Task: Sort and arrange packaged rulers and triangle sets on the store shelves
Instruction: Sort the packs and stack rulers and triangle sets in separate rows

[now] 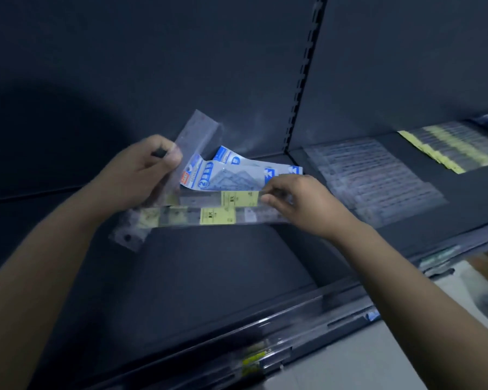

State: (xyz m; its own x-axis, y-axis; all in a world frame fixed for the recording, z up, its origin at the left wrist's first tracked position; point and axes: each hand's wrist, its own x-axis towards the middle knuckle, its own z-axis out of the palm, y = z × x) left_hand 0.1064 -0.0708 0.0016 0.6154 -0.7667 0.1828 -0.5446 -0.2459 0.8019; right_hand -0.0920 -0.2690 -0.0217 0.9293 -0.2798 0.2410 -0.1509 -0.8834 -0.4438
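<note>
Left of the post, left hand clamped round a clear ruler pack, fingers curled, thumb on its face. Pack tilted, top end toward the post, bottom end low and away from it.

Nearer the post, right hand pinching between thumb and fingertips the end of a yellow-label pack, held level above the shelf. Just below, a second yellow-label pack, parallel, its post-side end passing under the right hand; grip on it impossible to tell through the blur. Far ends of both reaching under the left hand.

Behind them, near the post's foot, blue-and-white triangle sets, fanned, one edge at the left hand's fingertips; held or resting on the shelf, unclear.

Right of the post, a row of clear rulers laid flat and overlapping. Farther from the post, a yellow-edged stack.

Along the shelf's front edge, below both forearms, a clear price rail with a yellow tag.
</note>
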